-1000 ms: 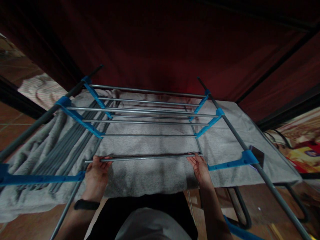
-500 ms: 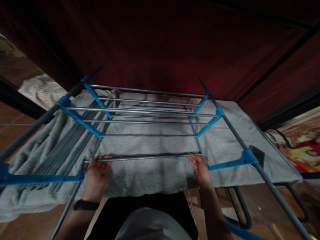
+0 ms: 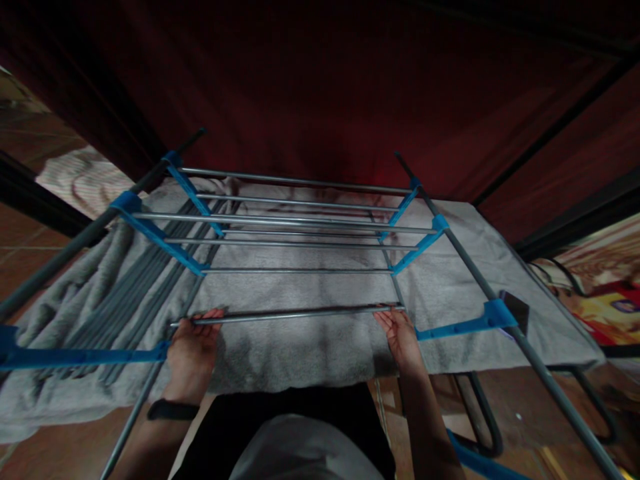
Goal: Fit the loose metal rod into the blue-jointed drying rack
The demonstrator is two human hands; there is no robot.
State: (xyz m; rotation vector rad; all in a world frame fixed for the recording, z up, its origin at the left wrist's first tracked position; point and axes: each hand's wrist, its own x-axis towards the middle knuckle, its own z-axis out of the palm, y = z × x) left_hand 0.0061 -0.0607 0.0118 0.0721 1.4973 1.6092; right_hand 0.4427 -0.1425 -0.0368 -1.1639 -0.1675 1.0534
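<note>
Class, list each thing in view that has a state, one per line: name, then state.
Left hand: closed on the held rod near one end
Right hand: fingers gripping near the other end
Held rod: nearly level, crosswise
Rear crossbars: fitted between blue brackets
Loose rods: lying side by side on the blanket
Grey blanket: spread out, rumpled at left
Black wristband: worn on left wrist

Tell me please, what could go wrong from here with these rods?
The metal rod could drop at one end if a grip slips: the left hand and right hand hold it only near its ends. The grouped rods lying on the wrinkled grey cloth might roll or shift if it is pulled.
</note>
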